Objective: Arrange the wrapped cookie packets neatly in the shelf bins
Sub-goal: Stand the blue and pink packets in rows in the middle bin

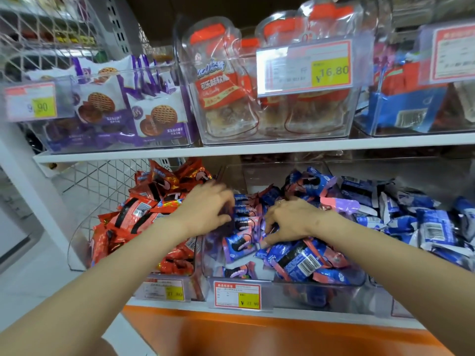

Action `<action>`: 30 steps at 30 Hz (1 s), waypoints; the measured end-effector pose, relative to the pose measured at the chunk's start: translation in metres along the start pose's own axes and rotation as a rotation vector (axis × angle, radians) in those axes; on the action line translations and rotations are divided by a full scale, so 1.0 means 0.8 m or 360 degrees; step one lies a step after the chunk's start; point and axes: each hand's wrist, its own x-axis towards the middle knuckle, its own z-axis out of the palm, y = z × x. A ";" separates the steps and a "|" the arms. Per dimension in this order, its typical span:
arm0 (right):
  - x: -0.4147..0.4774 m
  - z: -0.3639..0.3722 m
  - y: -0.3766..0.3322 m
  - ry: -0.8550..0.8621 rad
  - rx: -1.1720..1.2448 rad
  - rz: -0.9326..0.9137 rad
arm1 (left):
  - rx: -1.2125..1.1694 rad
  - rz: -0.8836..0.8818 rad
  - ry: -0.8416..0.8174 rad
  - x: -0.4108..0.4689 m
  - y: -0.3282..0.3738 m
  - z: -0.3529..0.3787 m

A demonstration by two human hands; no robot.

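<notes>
Cookie packets (241, 211) (standing edge-on, row running front-to-back) clutched by left hand (205, 209), right hand (290, 219).

Two arms in view, both bare along their whole visible length: left forearm (123, 255), right forearm (385, 250). Left hand (208, 209): bare, finger detail lost to blur. Right hand (293, 219): thin, pale, metal-looking ring (281, 201) on one finger, which finger unclear. Small dark spot (318, 222) on the back near the wrist. Thumbnail (263, 244) plain, slightly long.
</notes>
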 end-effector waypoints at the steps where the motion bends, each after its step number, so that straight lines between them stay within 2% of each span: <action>1: 0.004 -0.001 -0.004 0.0053 -0.0053 0.0021 | -0.0059 -0.0083 0.0068 -0.012 -0.005 0.003; 4: 0.016 -0.004 -0.019 0.0158 -0.0274 0.0019 | -0.0255 -0.0244 0.0199 -0.039 -0.014 0.018; 7: 0.029 -0.005 -0.033 0.0116 -0.0372 -0.0011 | -0.0370 -0.0272 0.0237 -0.045 -0.015 0.020; 12: 0.047 0.006 -0.043 0.0039 -0.0290 0.0015 | -0.0463 -0.0208 0.0281 -0.048 -0.020 0.022; 20: 0.058 0.022 -0.041 0.0251 -0.0240 0.0310 | -0.0552 -0.0098 0.0256 -0.055 -0.026 0.023; 25: 0.061 0.022 -0.044 0.0268 -0.0269 0.0406 | -0.0566 -0.0081 0.0251 -0.059 -0.024 0.020; 30: 0.067 0.024 -0.046 0.0283 -0.0209 0.0352 | -0.0584 -0.0106 0.0243 -0.060 -0.022 0.019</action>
